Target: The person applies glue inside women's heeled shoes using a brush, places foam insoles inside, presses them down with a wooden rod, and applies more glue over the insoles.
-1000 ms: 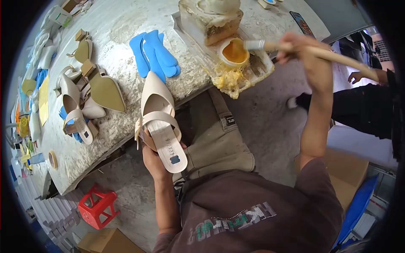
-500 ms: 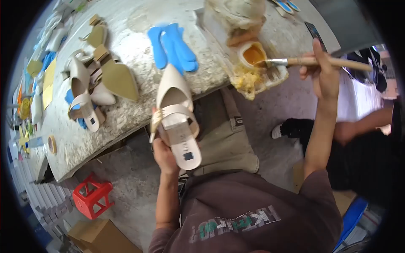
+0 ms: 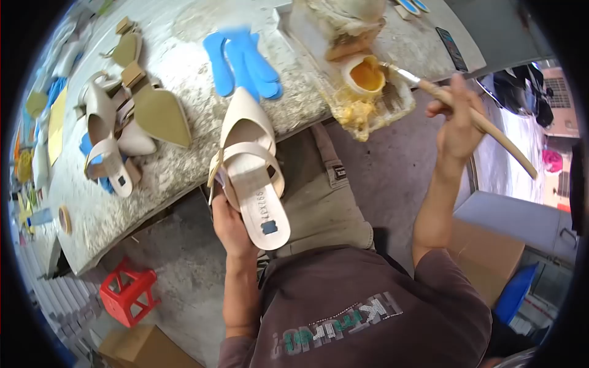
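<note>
A cream pointed-toe shoe (image 3: 251, 178) is held by its heel end in my left hand (image 3: 232, 230), sole-side down with the insole facing me. Its toe reaches over the table's edge, close to several blue insoles (image 3: 242, 64). My right hand (image 3: 460, 119) is closed around the wooden handle of a brush (image 3: 469, 113). The brush's bristles are at the right rim of a pot of amber glue (image 3: 367, 75). That pot lies tilted in a glue-crusted tray (image 3: 402, 105), with yellow lumps of dried glue in front of it.
Several more shoes (image 3: 107, 144) are piled on the left of the worn table (image 3: 175, 178). A phone (image 3: 451, 49) lies at the table's right edge, and a tape roll (image 3: 64, 219) at the left. A red stool (image 3: 127, 293) and cardboard boxes (image 3: 147, 349) stand on the floor.
The brush has tilted, its handle end swinging down, and its bristles moved from the pot's lower right to its upper rim. The person at the right has left view. My left hand still holds the shoe.
</note>
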Available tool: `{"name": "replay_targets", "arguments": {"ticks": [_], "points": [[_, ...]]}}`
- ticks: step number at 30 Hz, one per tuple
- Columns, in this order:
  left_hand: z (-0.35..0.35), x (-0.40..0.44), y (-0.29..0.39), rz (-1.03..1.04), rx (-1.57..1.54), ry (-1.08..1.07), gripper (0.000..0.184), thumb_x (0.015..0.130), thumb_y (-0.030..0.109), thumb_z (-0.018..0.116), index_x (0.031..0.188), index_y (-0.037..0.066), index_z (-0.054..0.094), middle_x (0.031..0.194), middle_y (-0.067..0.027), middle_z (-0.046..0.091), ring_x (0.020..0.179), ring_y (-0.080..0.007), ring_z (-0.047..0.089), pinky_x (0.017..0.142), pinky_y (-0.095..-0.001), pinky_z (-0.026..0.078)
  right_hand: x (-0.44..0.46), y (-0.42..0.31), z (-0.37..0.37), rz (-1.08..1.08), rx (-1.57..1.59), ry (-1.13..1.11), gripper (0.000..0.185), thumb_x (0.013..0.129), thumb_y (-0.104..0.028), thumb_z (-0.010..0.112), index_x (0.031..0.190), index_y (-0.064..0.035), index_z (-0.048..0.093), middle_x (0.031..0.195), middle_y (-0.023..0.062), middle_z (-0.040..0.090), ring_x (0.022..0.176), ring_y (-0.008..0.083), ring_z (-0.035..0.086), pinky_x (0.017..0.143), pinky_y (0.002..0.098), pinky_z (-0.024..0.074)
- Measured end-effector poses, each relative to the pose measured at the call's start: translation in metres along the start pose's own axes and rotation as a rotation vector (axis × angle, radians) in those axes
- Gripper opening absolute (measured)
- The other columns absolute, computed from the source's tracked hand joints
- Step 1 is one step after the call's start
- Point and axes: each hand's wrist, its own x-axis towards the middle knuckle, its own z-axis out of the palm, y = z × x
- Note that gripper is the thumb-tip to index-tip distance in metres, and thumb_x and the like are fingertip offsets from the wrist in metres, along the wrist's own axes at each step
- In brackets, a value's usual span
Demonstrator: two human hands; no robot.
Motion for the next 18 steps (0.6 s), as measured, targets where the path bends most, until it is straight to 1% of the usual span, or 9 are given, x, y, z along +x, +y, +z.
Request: {"name": "replay_targets", "arguments": {"ticks": [2, 5, 6, 9, 10, 11, 14, 15, 18], "points": [[-0.003, 0.0, -0.002, -0.015, -0.026, -0.003, 0.054, 0.097, 0.034, 0.025, 0.118, -0.008, 0.052, 0.085, -0.0242, 0.066, 0.06, -0.0322, 0.066, 0.051, -0.0401, 0.057, -0.008, 0.006, -0.006, 0.098, -0.092, -0.108, 0.025, 0.094, -0.013, 0.06, 0.072, 0.001, 0.061, 0.064, 0.0136, 0.064, 0.045, 0.0162, 0.056, 0.049, 0.0276, 0.0518], [0.007, -0.006, 0.002, -0.041, -0.055, 0.025, 0.055, 0.1, 0.036, 0.025, 0.119, -0.008, 0.051, 0.087, -0.0242, 0.065, 0.064, -0.0322, 0.066, 0.056, -0.0411, 0.057, 0.001, -0.022, -0.042, -0.096, 0.106, -0.047, 0.028, 0.094, -0.015, 0.06, 0.071, 0.0013, 0.061, 0.06, 0.0114, 0.062, 0.043, 0.0157, 0.053, 0.05, 0.0268, 0.0515], [0.013, -0.01, 0.006, -0.058, -0.058, 0.039, 0.056, 0.101, 0.038, 0.025, 0.119, -0.008, 0.051, 0.089, -0.0243, 0.065, 0.066, -0.0326, 0.066, 0.059, -0.0417, 0.057, -0.001, -0.019, -0.043, -0.037, 0.06, -0.08, 0.029, 0.095, -0.017, 0.059, 0.072, 0.0012, 0.061, 0.059, 0.0111, 0.061, 0.043, 0.0157, 0.054, 0.049, 0.0269, 0.0506], [0.018, -0.014, 0.015, -0.068, 0.035, -0.304, 0.057, 0.101, 0.039, 0.025, 0.119, -0.008, 0.051, 0.09, -0.025, 0.065, 0.069, -0.0349, 0.066, 0.062, -0.0425, 0.056, 0.008, -0.012, -0.025, 0.074, -0.069, -0.136, 0.031, 0.096, -0.022, 0.059, 0.076, 0.0008, 0.063, 0.058, 0.0104, 0.06, 0.043, 0.0154, 0.054, 0.044, 0.0269, 0.0479], [0.016, -0.013, 0.015, -0.131, 0.005, -0.323, 0.059, 0.1, 0.04, 0.023, 0.118, -0.009, 0.051, 0.089, -0.0259, 0.064, 0.071, -0.0365, 0.065, 0.065, -0.0431, 0.055, 0.007, -0.012, -0.017, 0.305, 0.022, -0.274, 0.034, 0.097, -0.028, 0.058, 0.079, 0.0005, 0.063, 0.058, 0.0097, 0.059, 0.042, 0.0139, 0.053, 0.04, 0.0253, 0.0445], [0.016, -0.015, 0.013, -0.132, 0.013, -0.237, 0.06, 0.098, 0.039, 0.022, 0.117, -0.009, 0.052, 0.087, -0.0261, 0.064, 0.069, -0.0354, 0.065, 0.065, -0.0433, 0.055, 0.013, -0.018, -0.023, 0.264, 0.201, -0.22, 0.035, 0.097, -0.029, 0.057, 0.079, 0.0005, 0.063, 0.058, 0.0096, 0.059, 0.042, 0.0135, 0.053, 0.039, 0.0245, 0.0438], [-0.004, -0.008, 0.0, -0.065, 0.074, -0.313, 0.056, 0.094, 0.028, 0.023, 0.143, 0.003, 0.032, 0.1, -0.0266, 0.062, 0.069, -0.0353, 0.066, 0.064, -0.0442, 0.058, 0.036, -0.052, -0.042, 0.16, 0.742, -0.192, 0.041, 0.1, -0.033, 0.052, 0.08, 0.0019, 0.063, 0.061, 0.0101, 0.06, 0.044, 0.0125, 0.053, 0.039, 0.0213, 0.0426], [-0.001, -0.008, 0.001, -0.037, 0.094, -0.301, 0.056, 0.094, 0.027, 0.022, 0.146, 0.006, 0.028, 0.107, -0.0245, 0.061, 0.074, -0.0339, 0.066, 0.066, -0.0437, 0.058, 0.04, -0.067, -0.036, 0.105, 0.767, -0.109, 0.044, 0.103, -0.036, 0.047, 0.082, 0.0023, 0.056, 0.066, 0.0061, 0.052, 0.044, 0.0065, 0.043, 0.038, 0.0174, 0.0348], [0.009, -0.009, 0.0, 0.021, 0.083, -0.258, 0.06, 0.095, 0.021, 0.021, 0.155, 0.016, 0.014, 0.125, -0.018, 0.055, 0.09, -0.0299, 0.066, 0.07, -0.042, 0.059, 0.051, -0.086, -0.037, -0.071, 0.798, -0.252, 0.043, 0.103, -0.033, 0.046, 0.084, 0.0045, 0.056, 0.068, 0.0102, 0.054, 0.046, 0.0085, 0.048, 0.037, 0.019, 0.0365]]}}
